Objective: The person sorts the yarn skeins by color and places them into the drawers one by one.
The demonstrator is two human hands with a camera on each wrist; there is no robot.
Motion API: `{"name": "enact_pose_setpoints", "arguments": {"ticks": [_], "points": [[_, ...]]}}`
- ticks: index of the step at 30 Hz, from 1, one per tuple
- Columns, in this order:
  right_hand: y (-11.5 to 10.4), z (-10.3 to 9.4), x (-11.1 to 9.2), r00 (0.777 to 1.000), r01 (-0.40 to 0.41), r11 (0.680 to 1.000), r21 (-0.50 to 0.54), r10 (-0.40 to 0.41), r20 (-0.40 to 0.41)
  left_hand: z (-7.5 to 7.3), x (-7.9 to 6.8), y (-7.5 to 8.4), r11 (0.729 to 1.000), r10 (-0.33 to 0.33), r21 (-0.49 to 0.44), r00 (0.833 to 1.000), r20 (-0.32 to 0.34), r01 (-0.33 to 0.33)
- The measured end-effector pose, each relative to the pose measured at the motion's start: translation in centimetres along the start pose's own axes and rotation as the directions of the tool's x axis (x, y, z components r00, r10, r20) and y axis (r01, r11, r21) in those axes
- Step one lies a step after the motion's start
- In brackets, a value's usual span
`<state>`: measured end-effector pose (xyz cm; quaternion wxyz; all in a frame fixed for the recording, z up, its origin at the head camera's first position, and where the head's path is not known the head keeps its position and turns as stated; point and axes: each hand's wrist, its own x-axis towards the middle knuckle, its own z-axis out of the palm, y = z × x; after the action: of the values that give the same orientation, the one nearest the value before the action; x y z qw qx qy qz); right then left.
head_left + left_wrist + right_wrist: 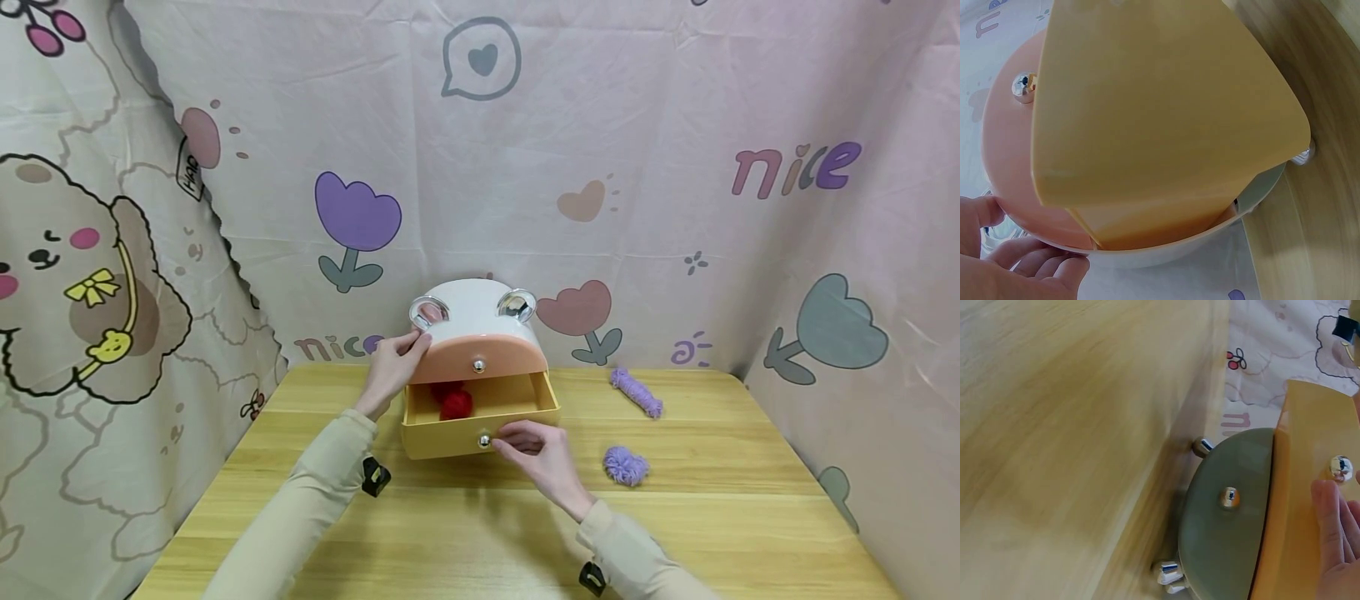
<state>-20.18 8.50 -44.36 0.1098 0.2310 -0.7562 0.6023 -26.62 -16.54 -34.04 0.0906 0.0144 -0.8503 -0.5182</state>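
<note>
A small storage box [472, 307] with a white shell and shiny round ears stands at the table's back. Its yellow drawer [442, 442] is pulled out, with a red ball-like bundle [456, 405] inside on the left. Above it, the pink drawer [450, 361] is closed; a grey-green drawer front [1222, 531] shows below. My left hand [393, 367] holds the box's upper left edge, thumb and curled fingers at the rim in the left wrist view. With thumb and fingertips, my right hand [546, 458] pinches the yellow drawer's silver knob [484, 441].
Right of the box lie a purple yarn-like roll [637, 393] and, nearer, a purple fluffy bundle [626, 466]. The wooden table [450, 542] meets a printed cloth [480, 167] at its back and sides. Small silver feet [1169, 572] support the box.
</note>
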Motion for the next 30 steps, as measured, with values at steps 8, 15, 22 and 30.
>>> {"name": "enact_pose_setpoints", "arguments": {"ticks": [8, 15, 22, 30], "points": [[0.3, 0.6, 0.0, 0.999, 0.049, 0.999, 0.006, -0.049, 0.002, 0.1, 0.0, 0.0, 1.000, -0.011, 0.001, 1.000, -0.002, 0.011], [0.3, 1.1, -0.1, 0.999, 0.048, 0.999, 0.009, -0.048, 0.021, 0.0, 0.0, 0.0, 1.000, -0.024, -0.004, 1.000, 0.005, 0.024], [0.1, 1.3, -0.1, 0.999, 0.051, 0.999, 0.010, -0.051, 0.011, 0.0, 0.0, 0.0, 1.000, -0.025, -0.004, 1.000, 0.005, 0.025], [0.1, 1.5, -0.1, 1.000, 0.027, 1.000, 0.012, -0.027, -0.003, 0.0, 0.0, 0.0, 1.000, -0.015, 0.005, 1.000, 0.003, 0.015]]}}
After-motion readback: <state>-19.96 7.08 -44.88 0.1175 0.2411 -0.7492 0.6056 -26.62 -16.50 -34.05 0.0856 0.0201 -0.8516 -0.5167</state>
